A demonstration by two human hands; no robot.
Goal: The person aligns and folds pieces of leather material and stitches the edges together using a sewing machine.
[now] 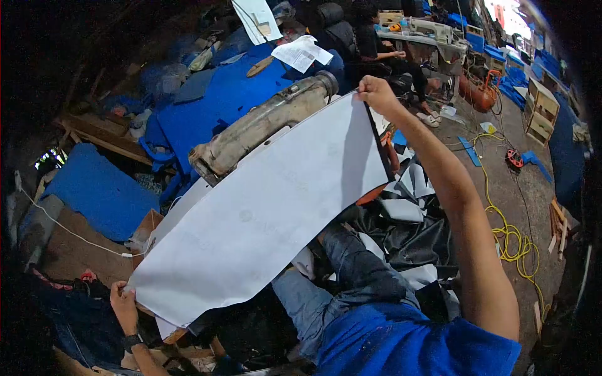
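Note:
A long white sheet (251, 216) with faint printed marks and a dark right edge stretches across my lap. My right hand (378, 97) pinches its upper right corner. At the lower left end, my left hand (124, 306) grips the sheet's edge between thumb and fingers; a dark band circles that wrist. Just behind the sheet lies a worn, beige metal machine body (257, 125), partly covered by it. Something orange-brown (371, 195) shows under the sheet's right end, mostly hidden.
Black and white scraps (411, 232) are heaped right of my legs. Blue sheet material (226, 91) spreads behind the machine body. A yellow cord (517, 244) coils on the floor at right. A person (392, 53) sits near a sewing machine (433, 30) at the back.

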